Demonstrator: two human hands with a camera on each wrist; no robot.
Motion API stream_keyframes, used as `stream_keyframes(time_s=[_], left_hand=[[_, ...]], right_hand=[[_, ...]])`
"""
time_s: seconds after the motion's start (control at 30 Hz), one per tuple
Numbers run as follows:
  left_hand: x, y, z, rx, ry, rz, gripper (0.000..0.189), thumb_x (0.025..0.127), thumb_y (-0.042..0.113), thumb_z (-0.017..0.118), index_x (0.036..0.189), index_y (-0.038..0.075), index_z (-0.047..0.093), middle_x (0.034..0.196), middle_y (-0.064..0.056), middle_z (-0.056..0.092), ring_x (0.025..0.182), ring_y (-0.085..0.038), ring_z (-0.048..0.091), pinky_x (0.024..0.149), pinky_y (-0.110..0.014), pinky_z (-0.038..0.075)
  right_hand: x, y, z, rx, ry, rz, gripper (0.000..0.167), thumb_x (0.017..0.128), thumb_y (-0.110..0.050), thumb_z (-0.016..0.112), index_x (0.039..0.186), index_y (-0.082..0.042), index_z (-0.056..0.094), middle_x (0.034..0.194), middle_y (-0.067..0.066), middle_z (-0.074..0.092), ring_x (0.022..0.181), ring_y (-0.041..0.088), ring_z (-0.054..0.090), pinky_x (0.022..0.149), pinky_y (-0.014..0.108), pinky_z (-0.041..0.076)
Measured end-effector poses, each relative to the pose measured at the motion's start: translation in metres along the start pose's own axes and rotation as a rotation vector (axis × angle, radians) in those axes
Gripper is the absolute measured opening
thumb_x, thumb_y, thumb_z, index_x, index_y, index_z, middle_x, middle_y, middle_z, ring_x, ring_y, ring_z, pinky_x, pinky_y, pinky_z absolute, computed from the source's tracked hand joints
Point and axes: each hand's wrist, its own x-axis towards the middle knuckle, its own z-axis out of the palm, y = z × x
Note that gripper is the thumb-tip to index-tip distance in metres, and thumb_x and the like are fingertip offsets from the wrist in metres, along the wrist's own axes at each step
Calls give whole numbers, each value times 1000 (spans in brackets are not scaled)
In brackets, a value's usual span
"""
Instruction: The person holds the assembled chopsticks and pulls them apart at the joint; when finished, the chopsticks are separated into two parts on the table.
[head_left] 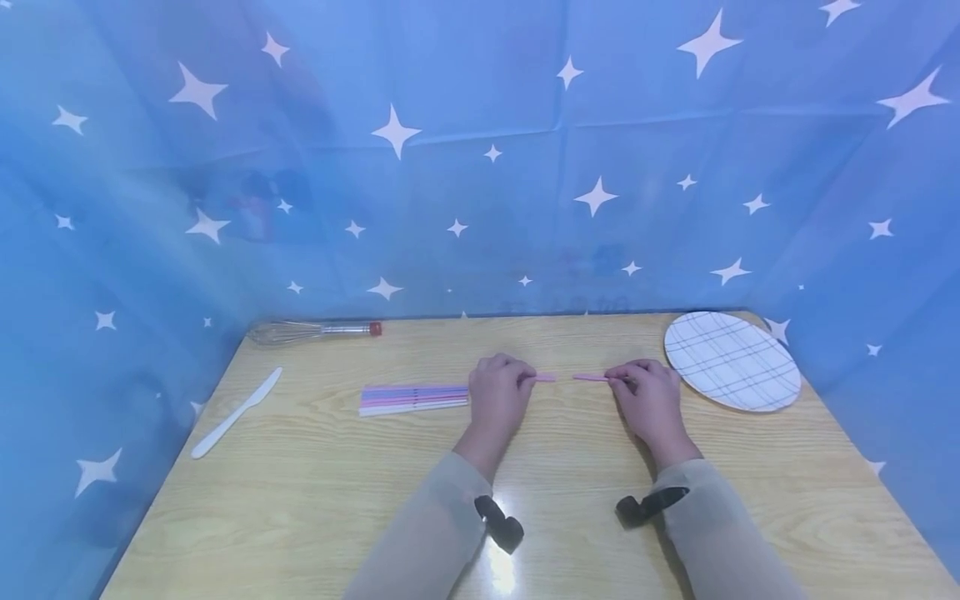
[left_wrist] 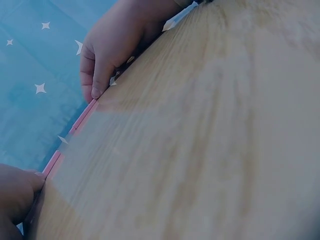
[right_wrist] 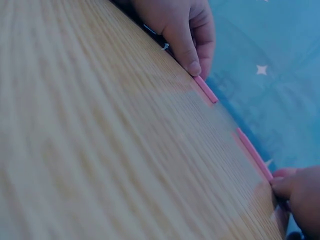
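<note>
My left hand (head_left: 498, 398) pinches a short pink straw piece (head_left: 546, 378), whose end sticks out to the right. Facing it across a small gap, my right hand (head_left: 651, 407) pinches another pink straw piece (head_left: 590, 377) with its end pointing left. Both pieces lie low over the wooden table, roughly in line; their other ends are hidden by the fingers. The right wrist view shows the gap between the left piece (right_wrist: 205, 90) and the right piece (right_wrist: 254, 154). Left of my left hand lies a row of pink, blue and white straws (head_left: 412, 398), partly covered by that hand.
A whisk (head_left: 315, 331) with a red end lies at the table's back left, and a white plastic knife (head_left: 237, 413) lies nearer the left edge. At the back right rests a white checked oval plate (head_left: 731, 361). Behind the table (head_left: 300, 517) hangs a blue star-patterned cloth (head_left: 480, 92).
</note>
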Motion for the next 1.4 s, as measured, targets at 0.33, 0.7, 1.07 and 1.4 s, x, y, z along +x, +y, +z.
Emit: stream_keyframes(time_s=[0.33, 0.7, 1.07, 1.4], left_hand=[[0, -5, -6, 31, -1, -16, 7, 99, 29, 79, 105, 29, 82, 112, 9, 71, 111, -17, 60, 106, -46, 45], [2, -6, -7, 31, -8, -10, 15, 101, 36, 76, 112, 26, 81, 116, 7, 69, 113, -18, 59, 107, -46, 44], [-6, -9, -15, -10, 17, 66, 36, 104, 46, 65, 127, 21, 73, 131, 2, 64, 130, -23, 52, 113, -50, 34], [-4, -29, -36, -5, 81, 99, 24, 104, 39, 68, 117, 20, 76, 122, 3, 68, 121, -21, 56, 113, -52, 34]], right_hand=[[5, -4, 8, 3, 40, -42, 8, 95, 0, 77, 101, -4, 82, 108, 24, 71, 112, 43, 59, 104, 60, 31], [6, -7, 12, -3, 59, -60, 15, 97, -7, 77, 111, -2, 79, 106, 22, 73, 110, 43, 59, 103, 59, 32], [4, -8, 25, 23, 119, -140, 13, 93, -4, 76, 105, -2, 78, 107, 20, 66, 109, 44, 53, 100, 61, 34], [3, -36, 41, 132, 115, -296, 6, 91, -4, 74, 95, -3, 79, 100, 16, 68, 103, 39, 56, 98, 55, 36]])
